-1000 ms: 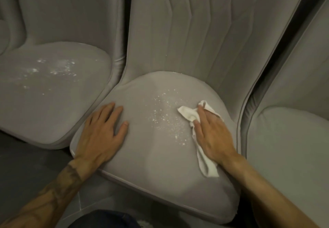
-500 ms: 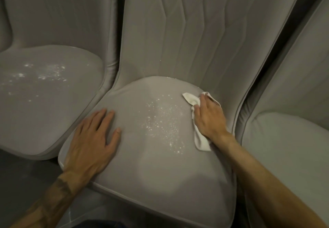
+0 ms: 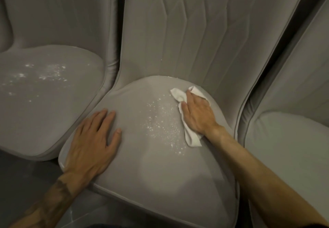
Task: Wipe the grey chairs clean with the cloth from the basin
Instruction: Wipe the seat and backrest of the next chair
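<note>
Three grey upholstered chairs stand side by side. The middle chair's seat (image 3: 156, 170) carries a scatter of white powder (image 3: 162, 122) near its centre. My right hand (image 3: 197, 115) presses a white cloth (image 3: 191, 138) flat on the seat's back right part, beside the powder; the cloth shows past my fingertips and under my wrist. My left hand (image 3: 94, 144) lies flat with fingers spread on the seat's front left edge and holds nothing. The left chair's seat (image 3: 53, 106) also has white powder (image 3: 44, 74) on it.
The right chair's seat (image 3: 284, 147) shows no powder. Tall quilted backrests (image 3: 187, 32) rise close behind all the seats. Dark tiled floor (image 3: 21, 172) lies at the lower left, in front of the chairs. No basin is in view.
My right hand has slid the cloth away from me toward the back right of the middle seat, off the powder patch. My left hand stays planted on the front left edge.
</note>
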`<action>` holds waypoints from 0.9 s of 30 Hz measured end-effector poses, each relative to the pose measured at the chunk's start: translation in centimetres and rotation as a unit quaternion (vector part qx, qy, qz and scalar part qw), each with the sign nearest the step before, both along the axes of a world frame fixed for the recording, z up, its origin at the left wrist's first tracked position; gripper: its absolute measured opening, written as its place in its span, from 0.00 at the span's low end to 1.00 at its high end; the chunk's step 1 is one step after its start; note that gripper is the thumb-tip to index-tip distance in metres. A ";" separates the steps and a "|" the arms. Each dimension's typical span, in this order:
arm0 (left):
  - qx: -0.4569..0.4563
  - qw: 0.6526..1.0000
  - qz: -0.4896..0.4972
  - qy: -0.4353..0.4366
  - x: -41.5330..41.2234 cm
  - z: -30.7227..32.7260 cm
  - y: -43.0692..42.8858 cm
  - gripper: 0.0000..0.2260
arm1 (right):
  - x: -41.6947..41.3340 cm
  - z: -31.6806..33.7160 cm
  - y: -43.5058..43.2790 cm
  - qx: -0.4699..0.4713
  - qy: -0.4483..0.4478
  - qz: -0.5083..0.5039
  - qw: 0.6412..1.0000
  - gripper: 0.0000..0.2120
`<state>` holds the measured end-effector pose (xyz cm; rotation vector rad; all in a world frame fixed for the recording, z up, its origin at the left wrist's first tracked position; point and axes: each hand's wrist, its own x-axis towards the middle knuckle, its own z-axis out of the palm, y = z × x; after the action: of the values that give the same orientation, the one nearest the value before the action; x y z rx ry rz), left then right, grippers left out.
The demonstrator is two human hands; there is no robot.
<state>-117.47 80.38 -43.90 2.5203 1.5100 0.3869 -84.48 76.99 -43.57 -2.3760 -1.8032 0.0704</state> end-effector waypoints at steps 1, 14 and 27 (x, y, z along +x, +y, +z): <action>-0.002 1.000 0.000 -0.002 -0.1 0.0 0.0 0.33 | 0.1 -0.3 -1.3 -0.007 -0.008 0.033 0.999 0.31; -0.010 1.000 0.005 -0.019 0.0 0.2 -0.2 0.32 | -2.9 0.0 -5.2 -0.029 0.007 0.084 0.996 0.31; -0.001 1.000 0.004 -0.026 -0.1 0.2 -0.3 0.31 | -4.7 1.1 -7.9 -0.046 0.019 0.094 0.994 0.31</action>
<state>-117.53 80.03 -43.66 2.4828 1.5020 0.4497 -89.13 69.10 -42.45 -2.2402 -2.0410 0.2253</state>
